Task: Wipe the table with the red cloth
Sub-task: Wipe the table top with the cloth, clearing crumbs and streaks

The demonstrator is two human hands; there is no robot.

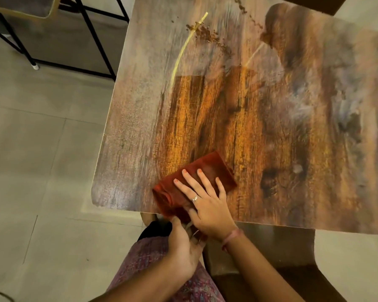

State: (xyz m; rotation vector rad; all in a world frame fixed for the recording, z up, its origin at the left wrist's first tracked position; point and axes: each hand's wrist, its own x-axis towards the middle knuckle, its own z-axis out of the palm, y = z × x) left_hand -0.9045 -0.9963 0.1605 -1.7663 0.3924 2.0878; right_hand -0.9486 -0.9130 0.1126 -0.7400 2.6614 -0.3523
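Right hand (207,205): mine, laid flat on the red cloth (196,182), palm down, fingers spread and straight, holding nothing, only pressing. A ring sits on one finger; a pink band circles the wrist.

Left hand (183,251): mine, below the near edge of the table (292,127), palm turned up and cupped, fingers loosely open. Its thumb reaches up to the cloth's overhanging end. Something small lies between this palm and my right wrist; I cannot tell what it is.

Red cloth: folded into a thick pad, under my right fingers, on the near edge of the table. Its rolled fold lies just left of my right fingers; its near end hangs off the edge toward my left hand.

Table: wood-grain top, dull and greyish to the left of and far beyond my fingers, richer orange-brown in a band running straight ahead of them.

Straw (183,46): thin, pale yellow, well ahead of my fingers, lying on the table top.

Crumbs (207,34): brown, scattered at the straw's far end.

Floor (42,149): pale tiles, left of both hands.

Metal frame (74,40): black, far to the left on the floor.

Patterned garment (153,258): pinkish, beneath my left hand.
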